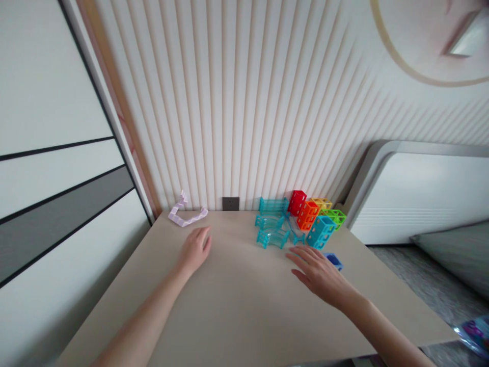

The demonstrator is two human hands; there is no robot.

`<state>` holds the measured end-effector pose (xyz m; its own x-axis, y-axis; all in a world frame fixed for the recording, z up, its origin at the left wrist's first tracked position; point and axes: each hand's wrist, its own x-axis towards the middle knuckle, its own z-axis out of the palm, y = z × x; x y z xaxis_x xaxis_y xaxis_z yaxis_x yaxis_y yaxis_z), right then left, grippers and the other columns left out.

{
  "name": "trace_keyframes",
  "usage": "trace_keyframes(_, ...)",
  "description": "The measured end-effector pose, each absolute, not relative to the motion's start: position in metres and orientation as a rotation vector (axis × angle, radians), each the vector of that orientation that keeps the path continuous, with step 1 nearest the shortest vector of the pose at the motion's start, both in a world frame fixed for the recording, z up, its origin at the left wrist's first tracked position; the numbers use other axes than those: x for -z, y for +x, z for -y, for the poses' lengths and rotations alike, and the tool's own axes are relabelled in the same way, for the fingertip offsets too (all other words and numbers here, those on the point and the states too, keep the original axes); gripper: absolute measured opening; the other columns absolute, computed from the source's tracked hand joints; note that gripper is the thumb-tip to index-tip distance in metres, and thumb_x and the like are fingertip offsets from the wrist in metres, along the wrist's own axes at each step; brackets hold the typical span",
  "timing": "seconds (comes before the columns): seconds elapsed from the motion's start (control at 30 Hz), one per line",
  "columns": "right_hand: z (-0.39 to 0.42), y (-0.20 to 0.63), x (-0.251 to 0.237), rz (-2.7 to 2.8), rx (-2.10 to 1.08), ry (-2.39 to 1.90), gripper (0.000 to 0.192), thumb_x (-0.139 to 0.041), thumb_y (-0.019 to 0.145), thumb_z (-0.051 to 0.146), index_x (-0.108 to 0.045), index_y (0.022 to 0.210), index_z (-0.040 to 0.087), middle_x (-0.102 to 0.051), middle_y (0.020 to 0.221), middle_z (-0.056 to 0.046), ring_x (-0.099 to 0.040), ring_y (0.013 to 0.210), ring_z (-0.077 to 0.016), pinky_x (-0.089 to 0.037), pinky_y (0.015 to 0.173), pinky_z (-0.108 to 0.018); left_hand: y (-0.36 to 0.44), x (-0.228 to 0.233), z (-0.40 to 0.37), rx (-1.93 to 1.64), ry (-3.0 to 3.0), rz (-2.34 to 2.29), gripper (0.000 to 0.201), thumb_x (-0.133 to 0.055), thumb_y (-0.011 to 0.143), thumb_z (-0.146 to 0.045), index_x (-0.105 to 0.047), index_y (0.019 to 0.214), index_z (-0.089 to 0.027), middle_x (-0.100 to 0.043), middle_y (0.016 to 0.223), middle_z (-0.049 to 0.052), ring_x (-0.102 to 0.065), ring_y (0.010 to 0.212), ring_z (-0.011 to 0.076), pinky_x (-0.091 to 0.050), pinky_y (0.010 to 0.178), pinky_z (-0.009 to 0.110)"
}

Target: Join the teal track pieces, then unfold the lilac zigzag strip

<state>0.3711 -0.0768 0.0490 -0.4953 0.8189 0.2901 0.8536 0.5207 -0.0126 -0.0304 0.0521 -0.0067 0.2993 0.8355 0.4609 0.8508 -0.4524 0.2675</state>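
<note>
- Pale ribbed wall panelling rises behind a beige table (237, 306), with white and grey cabinet panels (46, 193) at the far left.
- Near the table's back left corner lies a lilac-and-white folding snake toy (187, 213), bent into an angular open shape, one end tilted up against the wall.
- The left hand (195, 250) lies palm down on the tabletop, fingers held together and relaxed, gripping nothing; it sits near the snake toy but apart from it.
- A dark wall socket (231, 203) sits at the table's back edge, between the snake toy and the blocks.
- Three turquoise see-through curved pieces (272, 228) lie in a loose cluster right of centre.
- Just beside them stands a stack of hollow cage-like blocks: red (297, 202), orange (307, 215), yellow (321, 203), green (335, 217) and a teal one (320, 232) in front.
- The right hand (319, 272) hovers low, palm down, fingers loosely spread and empty, fingertips nearest the teal block.
- A small blue block (333, 260) lies flat just beside that hand.
- A white-and-grey headboard (416, 193) fills the right side.
</note>
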Motion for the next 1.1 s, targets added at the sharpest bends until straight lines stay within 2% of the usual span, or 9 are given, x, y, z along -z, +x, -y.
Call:
trace_keyframes(0.1,0.081,0.325,-0.048,2.591,0.073,-1.274,0.034,-0.058,0.096,0.023,-0.062,0.13,0.026,-0.067,0.132,-0.011,-0.06,0.123,-0.0318,-0.048,0.104,-0.052,-0.052,0.007,-0.077,0.803,-2.303,1.814,0.042,-0.041,0.095,-0.02,-0.053,0.134,-0.008,-0.061,0.129,0.025,-0.055,0.125,0.0373,-0.046,0.103,0.053)
trace_keyframes(0.17,0.079,0.297,-0.044,2.643,0.016,-1.208,0.033,-0.059,0.095,0.02,-0.063,0.127,0.023,-0.067,0.132,-0.012,-0.061,0.121,-0.0321,-0.048,0.104,-0.052,-0.065,0.009,-0.09,0.729,-2.23,1.887,0.045,-0.044,0.093,-0.019,-0.052,0.134,-0.005,-0.059,0.129,0.028,-0.055,0.124,0.0397,-0.046,0.101,0.054)
trace_keyframes(0.37,0.052,0.232,-0.032,2.674,-0.081,-1.087,0.024,-0.055,0.097,0.022,-0.064,0.119,0.022,-0.067,0.128,-0.011,-0.06,0.118,-0.0286,-0.048,0.103,-0.046,-0.083,0.007,-0.118,0.558,-2.233,1.891,0.025,-0.049,0.09,-0.018,-0.066,0.109,-0.015,-0.07,0.111,0.018,-0.059,0.115,0.0364,-0.047,0.096,0.05)
trace_keyframes(0.5,0.035,0.202,-0.029,2.649,-0.172,-1.05,0.024,-0.056,0.096,0.023,-0.064,0.118,0.022,-0.069,0.123,-0.01,-0.061,0.115,-0.0266,-0.049,0.101,-0.043,-0.086,-0.005,-0.126,0.542,-2.274,1.812,0.019,-0.05,0.088,-0.012,-0.067,0.092,-0.019,-0.073,0.098,0.015,-0.063,0.106,0.0335,-0.045,0.097,0.049)
trace_keyframes(0.6,0.03,0.192,-0.026,2.564,-0.29,-1.084,0.028,-0.056,0.095,0.021,-0.065,0.121,0.022,-0.07,0.122,-0.009,-0.062,0.113,-0.026,-0.049,0.1,-0.041,-0.083,-0.014,-0.117,0.598,-2.282,1.737,0.023,-0.044,0.094,-0.016,-0.066,0.095,-0.02,-0.073,0.099,0.015,-0.064,0.105,0.0323,-0.046,0.098,0.048)
trace_keyframes(0.73,0.032,0.192,-0.018,2.378,-0.508,-1.133,0.038,-0.056,0.093,0.021,-0.063,0.129,0.021,-0.069,0.125,-0.011,-0.063,0.116,-0.0273,-0.049,0.104,-0.042,-0.069,-0.024,-0.082,0.727,-2.276,1.632,0.027,-0.04,0.101,-0.025,-0.064,0.112,-0.019,-0.071,0.111,0.015,-0.062,0.113,0.0313,-0.046,0.102,0.048)
trace_keyframes(0.83,0.03,0.193,-0.008,2.115,-0.724,-1.139,0.039,-0.053,0.096,0.033,-0.063,0.132,0.02,-0.07,0.124,-0.014,-0.065,0.115,-0.029,-0.05,0.103,-0.044,-0.048,-0.028,-0.046,0.856,-2.298,1.53,0.03,-0.037,0.103,-0.026,-0.062,0.121,-0.021,-0.071,0.12,0.012,-0.058,0.122,0.0268,-0.042,0.11,0.046)
trace_keyframes(0.97,0.021,0.191,0.002,1.6,-1.071,-1.098,0.063,-0.04,0.096,0.069,-0.067,0.125,0.02,-0.073,0.117,-0.015,-0.068,0.109,-0.0334,-0.055,0.095,-0.051,-0.007,-0.024,0.001,1.279,-2.5,1.151,0.03,-0.042,0.102,-0.027,-0.063,0.123,-0.024,-0.073,0.116,0.01,-0.063,0.118,0.0267,-0.049,0.105,0.05)
trace_keyframes(1.1,0.017,0.194,-0.001,1.235,-1.461,-0.77,0.075,-0.038,0.088,0.082,-0.068,0.119,0.02,-0.073,0.117,-0.015,-0.068,0.114,-0.0324,-0.052,0.101,-0.051,0.031,-0.015,0.031,1.405,-2.707,0.774,0.034,-0.043,0.102,-0.025,-0.056,0.133,-0.027,-0.075,0.116,0.01,-0.066,0.114,0.0264,-0.053,0.102,0.052)
